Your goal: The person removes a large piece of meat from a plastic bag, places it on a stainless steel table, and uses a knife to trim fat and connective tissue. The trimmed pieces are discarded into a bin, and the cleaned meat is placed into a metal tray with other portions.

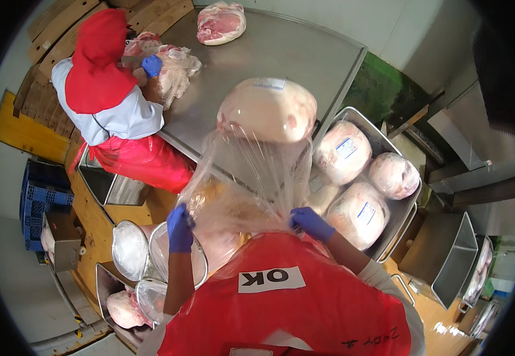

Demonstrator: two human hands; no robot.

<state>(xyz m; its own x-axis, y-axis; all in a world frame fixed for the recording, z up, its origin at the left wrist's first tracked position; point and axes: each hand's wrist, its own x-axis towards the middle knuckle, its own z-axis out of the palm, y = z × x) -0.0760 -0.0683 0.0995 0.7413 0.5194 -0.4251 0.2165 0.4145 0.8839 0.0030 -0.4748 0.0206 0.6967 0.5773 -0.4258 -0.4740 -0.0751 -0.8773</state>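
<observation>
A large pale piece of meat [267,111] sits in a clear plastic bag at the near edge of the metal table, a label showing through on its top. The loose mouth of the plastic bag [251,169] stretches from it toward me over the table's edge. My left hand [180,228], in a blue glove, is closed on the bag's left corner. On the other side my right hand [312,223], also blue-gloved, grips the bag's right edge near my red apron. The bag is pulled wide between both hands.
A metal tub [409,210] with several bagged, labelled meat pieces stands at my right. Across the metal table [269,47], a co-worker in a red hood [100,59] handles raw meat [174,74]. Another cut [221,24] lies at the far edge. Round bag-lined frames [130,249] stand at my left.
</observation>
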